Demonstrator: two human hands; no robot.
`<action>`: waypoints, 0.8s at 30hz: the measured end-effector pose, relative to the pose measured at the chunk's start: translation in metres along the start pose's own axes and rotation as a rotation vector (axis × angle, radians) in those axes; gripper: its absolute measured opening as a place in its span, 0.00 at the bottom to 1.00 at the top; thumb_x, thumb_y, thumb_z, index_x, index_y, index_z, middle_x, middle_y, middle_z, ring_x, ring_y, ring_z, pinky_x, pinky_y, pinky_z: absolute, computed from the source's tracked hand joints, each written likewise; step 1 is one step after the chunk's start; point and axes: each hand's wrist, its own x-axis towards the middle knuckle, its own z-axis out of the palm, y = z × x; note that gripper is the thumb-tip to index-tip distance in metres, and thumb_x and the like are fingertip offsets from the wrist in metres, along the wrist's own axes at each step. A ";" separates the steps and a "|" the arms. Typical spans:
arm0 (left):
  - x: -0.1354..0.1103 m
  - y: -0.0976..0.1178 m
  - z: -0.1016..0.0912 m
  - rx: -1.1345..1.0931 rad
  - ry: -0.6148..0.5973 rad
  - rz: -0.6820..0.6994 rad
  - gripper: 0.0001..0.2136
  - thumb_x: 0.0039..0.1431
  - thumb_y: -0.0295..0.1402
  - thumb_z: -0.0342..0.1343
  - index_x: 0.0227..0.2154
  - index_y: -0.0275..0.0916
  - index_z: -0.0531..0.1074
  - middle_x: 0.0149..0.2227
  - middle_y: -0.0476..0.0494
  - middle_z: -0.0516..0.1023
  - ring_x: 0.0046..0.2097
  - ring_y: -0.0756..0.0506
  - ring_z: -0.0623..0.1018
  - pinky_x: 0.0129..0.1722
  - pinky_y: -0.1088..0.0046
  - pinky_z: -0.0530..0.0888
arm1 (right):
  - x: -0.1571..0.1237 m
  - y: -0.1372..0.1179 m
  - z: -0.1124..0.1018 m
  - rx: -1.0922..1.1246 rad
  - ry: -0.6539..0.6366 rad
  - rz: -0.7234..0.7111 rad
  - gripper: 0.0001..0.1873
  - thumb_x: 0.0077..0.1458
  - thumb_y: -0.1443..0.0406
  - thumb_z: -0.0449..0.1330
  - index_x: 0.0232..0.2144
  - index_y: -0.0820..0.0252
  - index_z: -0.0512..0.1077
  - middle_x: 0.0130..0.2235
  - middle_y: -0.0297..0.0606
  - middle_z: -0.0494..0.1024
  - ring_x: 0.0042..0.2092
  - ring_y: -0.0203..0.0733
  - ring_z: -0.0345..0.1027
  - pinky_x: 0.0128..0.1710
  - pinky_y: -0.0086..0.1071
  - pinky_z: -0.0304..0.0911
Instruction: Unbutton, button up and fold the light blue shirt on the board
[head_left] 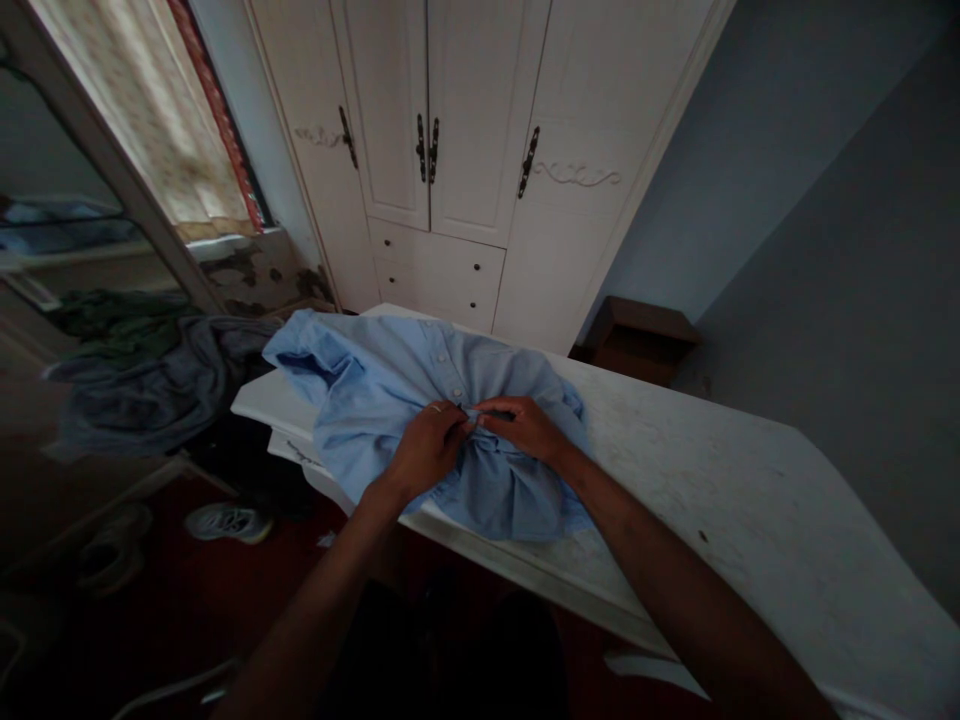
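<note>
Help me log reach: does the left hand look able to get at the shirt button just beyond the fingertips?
Probably yes: the button lies uncovered close to the left hand, though that hand is pinching the blue shirt.

"What does the shirt [375, 370] look like?"
"Light blue, with small pale buttons [457, 391] along its front."
"And how does it lie?"
"Rumpled, gathered into folds mid-front, across the white table [697, 430], partly over its near edge."
</note>
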 end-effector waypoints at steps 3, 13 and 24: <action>0.000 0.005 0.003 0.103 0.020 -0.055 0.10 0.63 0.39 0.49 0.30 0.39 0.68 0.33 0.42 0.72 0.36 0.43 0.72 0.38 0.66 0.69 | 0.001 0.000 0.000 -0.005 0.008 -0.003 0.13 0.54 0.60 0.59 0.38 0.57 0.79 0.40 0.38 0.82 0.44 0.44 0.74 0.49 0.39 0.64; 0.001 -0.002 0.005 0.049 0.030 -0.033 0.10 0.64 0.37 0.48 0.32 0.40 0.70 0.32 0.44 0.73 0.36 0.44 0.73 0.38 0.68 0.69 | 0.003 -0.004 0.005 -0.029 0.030 -0.048 0.12 0.55 0.56 0.60 0.32 0.58 0.77 0.33 0.36 0.79 0.39 0.42 0.72 0.44 0.34 0.64; 0.001 -0.003 0.003 -0.073 0.060 0.085 0.09 0.63 0.33 0.51 0.29 0.40 0.73 0.30 0.44 0.75 0.36 0.44 0.73 0.39 0.67 0.70 | 0.007 0.001 0.006 0.044 0.039 -0.040 0.11 0.53 0.59 0.59 0.27 0.60 0.74 0.30 0.35 0.76 0.35 0.38 0.68 0.39 0.31 0.62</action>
